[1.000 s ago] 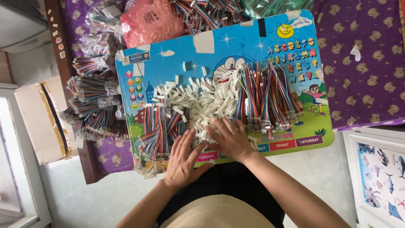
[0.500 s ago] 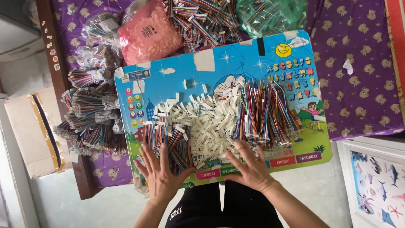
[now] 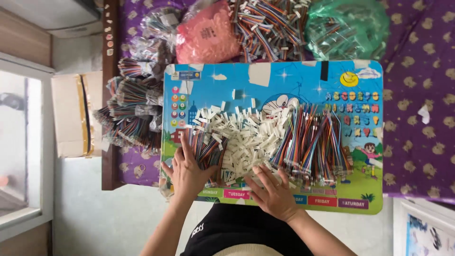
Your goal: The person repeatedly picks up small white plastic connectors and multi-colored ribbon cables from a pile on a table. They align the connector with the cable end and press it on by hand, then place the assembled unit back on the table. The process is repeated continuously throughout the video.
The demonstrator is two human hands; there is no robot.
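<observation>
White plastic connector housings, small and blocky, lie heaped at the middle of a glossy blue cartoon learning board with patches of pale tape along its top edge. Head view: striped multicolour wire bundles fan out just right of the heap, thin and ribbon-like, ends tipped white. A smaller wire bundle lies at the heap's left. Left hand rests flat, fingers spread wide, on that smaller bundle; it grips nothing. Right hand lies palm down, fingers loosely splayed, touching the heap's lower edge; also holding nothing. Board sits on a purple patterned cloth. Beyond its top edge: a crinkled pink plastic bag, a green bag, loose wires between them. More banded wire bunches stack off the board's left side.

Against half a second ago: both hands sit in much the same places, left fingers a little further up the bundle.
</observation>
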